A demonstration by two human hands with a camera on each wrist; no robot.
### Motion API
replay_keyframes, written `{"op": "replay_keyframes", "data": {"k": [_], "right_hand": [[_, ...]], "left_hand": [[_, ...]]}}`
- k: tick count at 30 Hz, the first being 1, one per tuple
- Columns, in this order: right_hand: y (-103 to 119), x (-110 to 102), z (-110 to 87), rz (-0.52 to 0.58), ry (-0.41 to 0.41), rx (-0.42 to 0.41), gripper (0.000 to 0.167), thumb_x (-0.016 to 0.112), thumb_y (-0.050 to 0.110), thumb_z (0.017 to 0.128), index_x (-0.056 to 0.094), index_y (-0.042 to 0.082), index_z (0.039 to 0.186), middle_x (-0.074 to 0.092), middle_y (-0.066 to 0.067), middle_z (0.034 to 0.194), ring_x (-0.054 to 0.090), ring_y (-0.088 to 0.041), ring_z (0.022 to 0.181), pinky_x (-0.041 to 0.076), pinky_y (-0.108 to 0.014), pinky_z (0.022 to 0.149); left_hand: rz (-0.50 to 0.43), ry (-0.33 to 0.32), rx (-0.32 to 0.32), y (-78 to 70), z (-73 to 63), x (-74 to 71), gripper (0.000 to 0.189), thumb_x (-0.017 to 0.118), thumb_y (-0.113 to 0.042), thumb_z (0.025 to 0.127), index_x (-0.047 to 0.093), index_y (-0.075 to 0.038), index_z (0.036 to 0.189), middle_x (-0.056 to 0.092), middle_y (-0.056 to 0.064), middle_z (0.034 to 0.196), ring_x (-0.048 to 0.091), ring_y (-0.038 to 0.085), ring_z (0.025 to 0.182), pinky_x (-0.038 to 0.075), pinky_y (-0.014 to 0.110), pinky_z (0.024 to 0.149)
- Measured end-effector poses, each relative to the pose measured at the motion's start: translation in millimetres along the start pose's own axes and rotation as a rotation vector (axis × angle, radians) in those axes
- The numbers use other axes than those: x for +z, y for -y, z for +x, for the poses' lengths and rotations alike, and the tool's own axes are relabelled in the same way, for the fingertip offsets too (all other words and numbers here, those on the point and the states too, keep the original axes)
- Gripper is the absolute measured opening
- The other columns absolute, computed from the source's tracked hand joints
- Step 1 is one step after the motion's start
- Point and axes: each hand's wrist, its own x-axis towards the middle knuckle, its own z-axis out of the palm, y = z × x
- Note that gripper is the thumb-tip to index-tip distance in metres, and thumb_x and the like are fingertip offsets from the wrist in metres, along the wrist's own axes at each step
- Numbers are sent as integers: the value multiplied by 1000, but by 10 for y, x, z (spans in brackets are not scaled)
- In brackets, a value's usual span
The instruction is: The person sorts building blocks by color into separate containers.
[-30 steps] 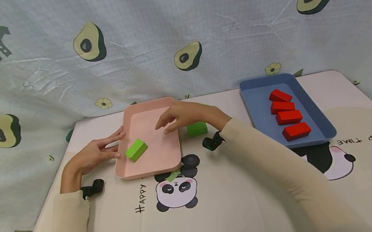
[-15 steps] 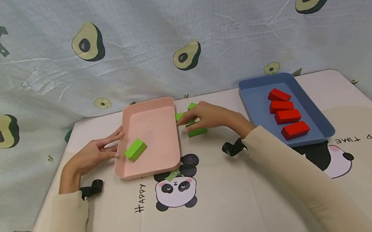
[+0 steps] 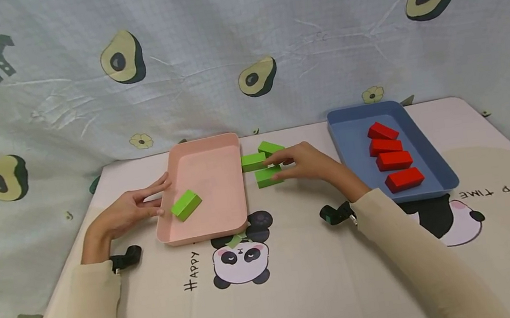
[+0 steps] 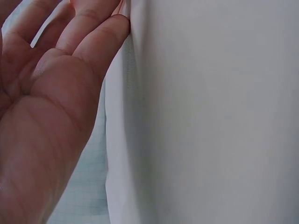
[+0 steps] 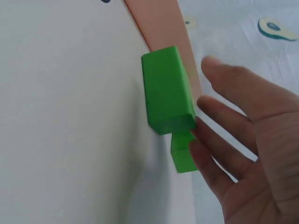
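My left hand (image 3: pixel 130 212) rests against the left rim of the pink tray (image 3: pixel 216 180), fingers extended. One green block (image 3: pixel 186 205) lies inside that tray, toward its lower left. Just right of the tray, three more green blocks are grouped on the table: a left one (image 3: pixel 252 162), a near one (image 3: pixel 266 178) and a far one (image 3: pixel 271 147). Over this group reaches my right hand (image 3: pixel 309 162), thumb and fingers spread apart. In the right wrist view the fingertips are beside the nearest green block (image 5: pixel 166 88), with nothing gripped.
A blue tray (image 3: pixel 350 140) stands at the right, holding several red blocks (image 3: pixel 394 160). Behind the table hangs a cloth (image 3: pixel 190 43) printed with avocados. Panda drawings (image 3: pixel 242 263) decorate the table cover.
My right hand has moved right, from over the pink tray to the green blocks beside it, uncovering them. My left hand and both trays have stayed in place.
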Motion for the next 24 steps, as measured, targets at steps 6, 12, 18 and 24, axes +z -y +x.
{"op": "replay_keyframes", "data": {"k": [6,12,18,24], "right_hand": [[-67,62,-98,75,-54,51,46,80,23,89,69,8,132,70,-10,128,68,-26,116,53,-42,99],[-102,121,-130,63,-74,75,44,81,20,88,71,9,130,72,-10,124,68,-25,113,53,-43,97],[-135,136,-113,66,-90,74,42,81,20,88,72,11,128,73,-9,121,70,-24,109,55,-42,94],[-149,155,-87,90,-98,69,43,82,20,88,71,10,129,73,-10,123,70,-25,111,55,-41,95]], "left_hand": [[32,-9,-8,-19,0,7,74,78,-16,91,42,-12,155,21,-5,168,31,12,148,48,13,93],[13,0,-4,-23,-17,10,74,77,-14,91,40,-11,155,21,-5,168,34,7,146,48,14,93],[-34,18,10,-17,-17,14,74,75,-11,92,37,-7,156,19,-4,168,39,14,144,51,18,95],[-59,17,2,-46,-24,18,74,75,-9,92,37,-6,156,17,-2,169,32,29,147,51,20,95]]}}
